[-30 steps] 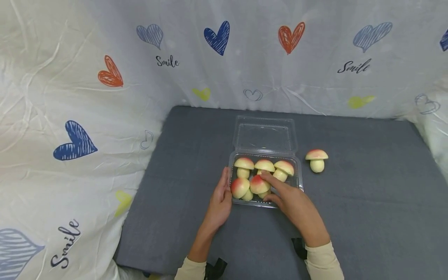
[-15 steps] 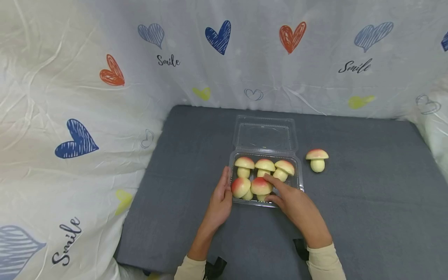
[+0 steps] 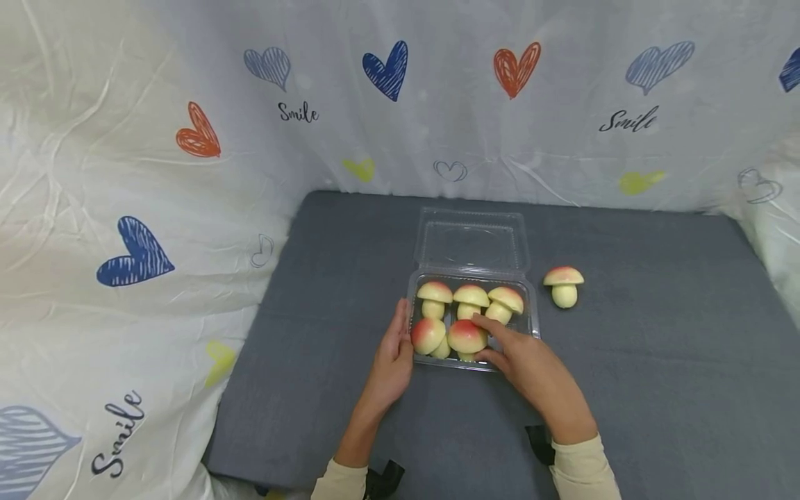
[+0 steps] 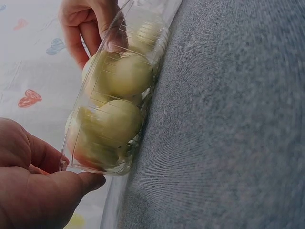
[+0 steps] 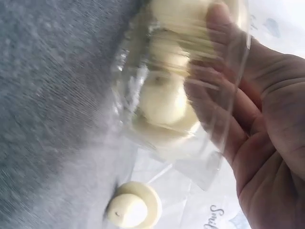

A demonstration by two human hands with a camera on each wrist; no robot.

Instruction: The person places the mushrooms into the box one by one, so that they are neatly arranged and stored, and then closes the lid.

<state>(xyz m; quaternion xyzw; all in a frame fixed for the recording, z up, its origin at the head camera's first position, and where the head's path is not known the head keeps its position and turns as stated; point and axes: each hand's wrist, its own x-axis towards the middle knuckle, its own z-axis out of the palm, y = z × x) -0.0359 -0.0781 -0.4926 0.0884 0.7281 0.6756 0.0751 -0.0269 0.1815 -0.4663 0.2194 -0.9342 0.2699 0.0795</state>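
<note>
A clear plastic clamshell box (image 3: 535, 312) lies with its lid (image 3: 472, 242) folded back. Three toy mushrooms, yellow with reddish caps, make up its far row, such as the far-left mushroom (image 3: 434, 298). A near-left mushroom (image 3: 428, 335) lies tilted at the front. Beside it, the near-middle mushroom (image 3: 467, 337) is pinched between the thumb and fingers of my right hand (image 3: 531, 364), which reaches into the box. My left hand (image 3: 392, 361) holds the box's left side, thumb and fingers at its rim and wall in the left wrist view. Some right fingers are hidden from above.
One more mushroom (image 3: 564, 287) stands on the grey cloth-covered table (image 3: 656, 361), right of the box. A white curtain (image 3: 462, 104) printed with hearts hangs behind the table and along its left side.
The near-middle mushroom has turned more upright and shifted slightly right and nearer within the box, my right fingers staying on it. My left hand keeps its place on the box.
</note>
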